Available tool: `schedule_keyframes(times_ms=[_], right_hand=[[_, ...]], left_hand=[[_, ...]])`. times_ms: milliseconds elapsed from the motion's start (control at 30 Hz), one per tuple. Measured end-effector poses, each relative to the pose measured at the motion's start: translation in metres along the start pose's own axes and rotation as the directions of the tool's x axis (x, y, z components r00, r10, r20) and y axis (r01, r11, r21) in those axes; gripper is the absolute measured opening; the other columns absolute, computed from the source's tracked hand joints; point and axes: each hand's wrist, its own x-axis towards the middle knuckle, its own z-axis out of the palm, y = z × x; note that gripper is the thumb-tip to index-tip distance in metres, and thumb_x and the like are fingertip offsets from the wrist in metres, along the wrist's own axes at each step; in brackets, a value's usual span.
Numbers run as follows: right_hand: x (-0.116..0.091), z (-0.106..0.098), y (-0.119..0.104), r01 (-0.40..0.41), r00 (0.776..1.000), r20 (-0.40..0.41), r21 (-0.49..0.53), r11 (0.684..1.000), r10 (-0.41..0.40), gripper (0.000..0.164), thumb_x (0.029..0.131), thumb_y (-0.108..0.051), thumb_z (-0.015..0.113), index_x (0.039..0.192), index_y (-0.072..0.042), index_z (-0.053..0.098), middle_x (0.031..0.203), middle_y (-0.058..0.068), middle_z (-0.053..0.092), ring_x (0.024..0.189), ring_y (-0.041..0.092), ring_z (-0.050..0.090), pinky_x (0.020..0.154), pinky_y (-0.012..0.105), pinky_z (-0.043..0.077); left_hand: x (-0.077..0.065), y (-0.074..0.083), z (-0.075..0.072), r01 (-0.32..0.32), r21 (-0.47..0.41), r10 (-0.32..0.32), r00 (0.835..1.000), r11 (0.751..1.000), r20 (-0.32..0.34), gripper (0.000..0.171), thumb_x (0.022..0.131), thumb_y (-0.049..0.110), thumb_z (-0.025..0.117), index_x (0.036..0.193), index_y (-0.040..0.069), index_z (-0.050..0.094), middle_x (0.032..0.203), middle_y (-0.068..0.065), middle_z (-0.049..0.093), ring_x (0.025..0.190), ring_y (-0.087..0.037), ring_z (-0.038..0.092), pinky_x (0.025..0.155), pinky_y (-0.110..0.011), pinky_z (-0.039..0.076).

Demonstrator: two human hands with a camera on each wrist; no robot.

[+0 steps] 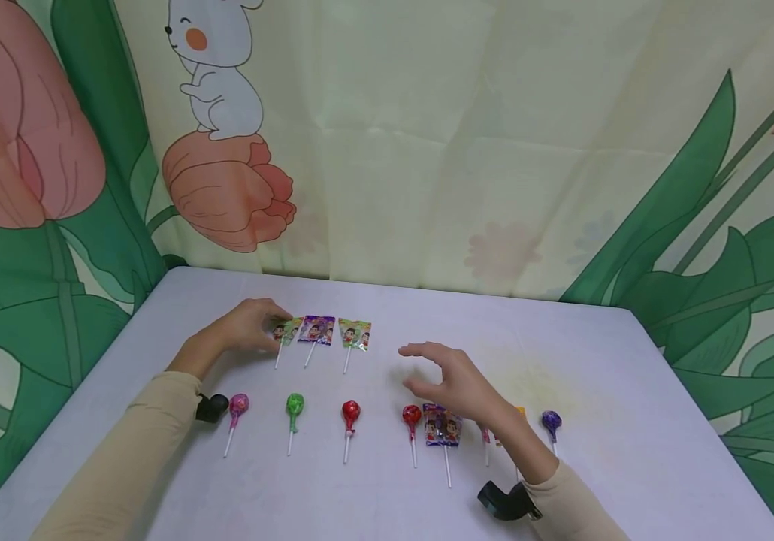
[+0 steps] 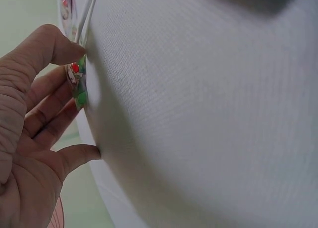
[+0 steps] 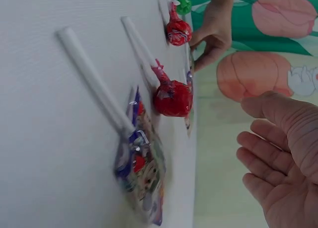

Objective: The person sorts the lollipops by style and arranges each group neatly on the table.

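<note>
My left hand (image 1: 249,323) is at the back left of the table, its fingertips at a flat green-wrapped lollipop (image 1: 287,330). In the left wrist view, the thumb and fingers (image 2: 47,114) stand apart, and the green wrapper (image 2: 79,86) shows by the fingertips. Beside it in the back row lie a flat purple-wrapped lollipop (image 1: 317,330) and another flat green lollipop (image 1: 355,334). My right hand (image 1: 451,379) hovers above the table with fingers spread and nothing between them. Below it are a round red lollipop (image 1: 412,415) and a flat purple lollipop (image 1: 442,427).
A front row holds round lollipops: pink (image 1: 239,406), green (image 1: 294,404), red (image 1: 350,412) and dark purple (image 1: 551,421). More lollipops are partly hidden under my right forearm. A printed curtain (image 1: 394,150) hangs behind the white table (image 1: 225,511).
</note>
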Motion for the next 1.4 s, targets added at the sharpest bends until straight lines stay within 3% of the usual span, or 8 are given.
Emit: schedule_keyframes(times_ms=[200,500,833,1167,1400], right_hand=[[-0.020,-0.004,0.003,-0.035,0.999,-0.009,0.010,0.999,0.035,0.043,0.090,-0.015,0.078,0.132,-0.013,0.068,0.135,0.004,0.067,0.132,0.033,0.057,0.108,0.056,0.045],[-0.043,-0.004,0.010,-0.033,0.999,0.016,-0.021,0.999,0.034,0.045,0.088,-0.014,0.081,0.131,-0.008,0.067,0.132,0.004,0.068,0.127,0.030,0.061,0.104,0.055,0.049],[-0.061,-0.002,0.017,-0.073,0.996,0.047,-0.073,0.995,0.076,0.048,0.085,-0.014,0.083,0.131,-0.012,0.068,0.133,0.000,0.068,0.127,0.028,0.062,0.105,0.054,0.048],[-0.071,-0.004,0.018,-0.159,0.975,0.141,-0.098,0.982,0.172,0.056,0.082,-0.016,0.085,0.134,-0.019,0.066,0.138,0.001,0.065,0.133,0.030,0.057,0.110,0.057,0.043],[-0.073,-0.004,0.019,-0.144,0.976,0.148,-0.114,0.983,0.160,0.057,0.081,-0.011,0.084,0.135,-0.017,0.065,0.137,0.000,0.065,0.131,0.027,0.058,0.109,0.054,0.045]], left_hand=[[-0.002,0.000,0.000,-0.006,-0.003,0.006,1.000,1.000,-0.010,0.058,0.077,0.012,0.087,0.130,0.000,0.068,0.120,-0.014,0.066,0.117,-0.034,0.058,0.107,-0.056,0.045],[-0.003,0.001,-0.003,0.009,-0.010,-0.009,1.000,1.000,-0.003,0.058,0.077,0.011,0.086,0.131,0.001,0.067,0.123,-0.014,0.065,0.120,-0.034,0.057,0.108,-0.056,0.044],[-0.001,0.001,-0.003,0.014,0.000,-0.014,1.000,1.000,0.005,0.058,0.078,0.012,0.086,0.132,0.002,0.067,0.123,-0.014,0.065,0.120,-0.034,0.056,0.108,-0.056,0.044],[-0.002,0.002,-0.003,0.027,0.000,-0.027,1.000,1.000,0.009,0.058,0.078,0.013,0.086,0.132,0.002,0.067,0.122,-0.014,0.065,0.118,-0.034,0.057,0.107,-0.056,0.045],[-0.003,0.002,-0.001,0.034,-0.017,-0.034,0.999,0.999,0.006,0.059,0.078,0.012,0.086,0.132,0.002,0.066,0.123,-0.014,0.064,0.119,-0.034,0.056,0.108,-0.056,0.045]])
